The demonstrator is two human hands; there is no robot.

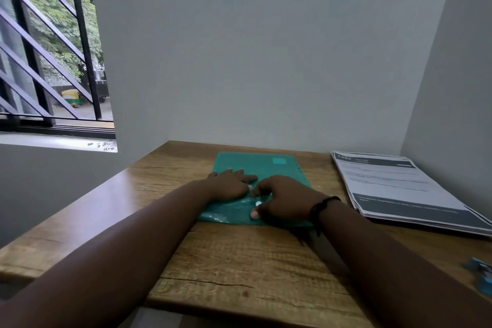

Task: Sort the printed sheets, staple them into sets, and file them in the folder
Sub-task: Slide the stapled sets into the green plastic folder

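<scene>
Green plastic folder (255, 168) lies flat on the wooden desk (239, 261), near the far wall, with its flap end toward the person. Both hands rest on it. The left hand (230, 184) lies flat, fingers extended and pressing the cover down. The right hand (285, 201) has its fingers curled at the flap; the thumb and fingertips appear to pinch or press at a small round white snap button (258, 204). Whether the snap is being opened or closed cannot be determined.

The stack of printed sheets (399, 189) lies at the right of the desk, well apart from the folder, slightly fanned and angled. A blue object (482, 277), probably the stapler, is partly cut off at the right edge of the view.

Judged status: the sheets look unsorted and unstapled, so the task is at an early stage.

Risks from this position:

1. The flap plastic is thin and glossy. A pull on the snap without firm counter-pressure from the left hand may lift or slide the whole folder across the desk.
2. The right forearm lies close to the stack. A sideways sweep could push the fanned sheets further out of alignment or off the right side.
3. The blue object sits near the desk edge; an elbow contact could knock it off.
4. Excess force at the snap could crease or tear the flap.
</scene>
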